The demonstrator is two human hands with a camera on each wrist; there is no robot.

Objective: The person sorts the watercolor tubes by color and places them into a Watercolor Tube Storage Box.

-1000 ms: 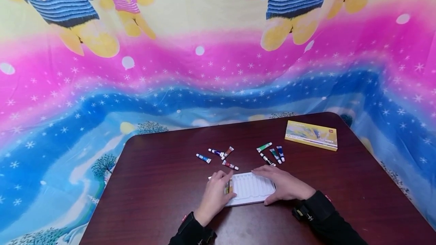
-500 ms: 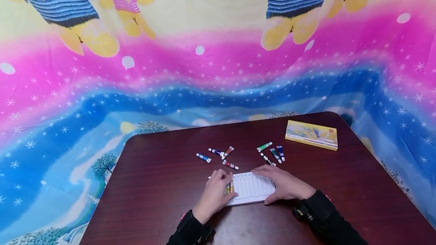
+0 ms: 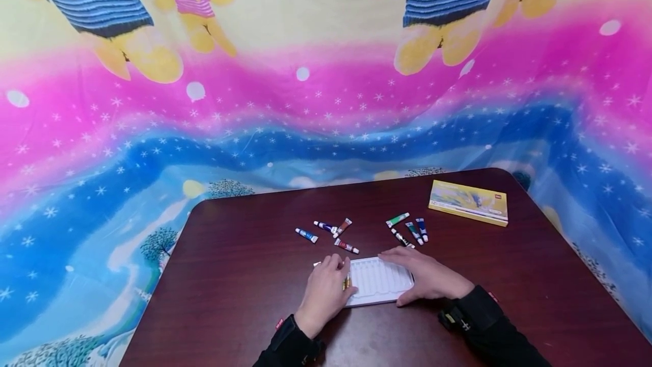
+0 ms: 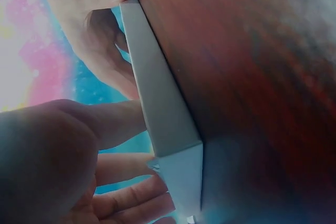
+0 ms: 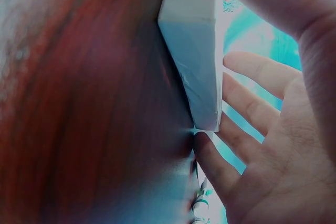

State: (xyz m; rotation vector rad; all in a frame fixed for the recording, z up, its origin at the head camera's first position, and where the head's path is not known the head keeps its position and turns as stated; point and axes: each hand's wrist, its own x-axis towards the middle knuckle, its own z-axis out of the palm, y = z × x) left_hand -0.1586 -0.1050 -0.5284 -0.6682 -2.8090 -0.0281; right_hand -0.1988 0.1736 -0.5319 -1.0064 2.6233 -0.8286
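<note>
A white plastic paint tray (image 3: 379,279) with molded slots lies at the table's near middle. My right hand (image 3: 428,276) grips its right end, thumb at the near edge and fingers at the far one; the right wrist view shows fingertips against the tray wall (image 5: 197,51). Over the left end is my left hand (image 3: 326,290), thumb and index finger around a yellow-labeled paint tube (image 3: 347,283) in its slot. The left wrist view has the thumb over the tray's side (image 4: 157,82), other fingers beside its end. That hand hides most of the left slots.
Beyond the tray, blue (image 3: 307,235), purple (image 3: 325,226), brown (image 3: 343,227) and red (image 3: 347,246) paint tubes lie loose. Farther right are a light green tube (image 3: 397,220) and several darker ones. A yellow paint box (image 3: 468,203) lies at the back right of the brown table (image 3: 229,276).
My left hand has shifted slightly right over the tray's left end and now covers more of the tubes there. My right hand stays in place on the tray.
</note>
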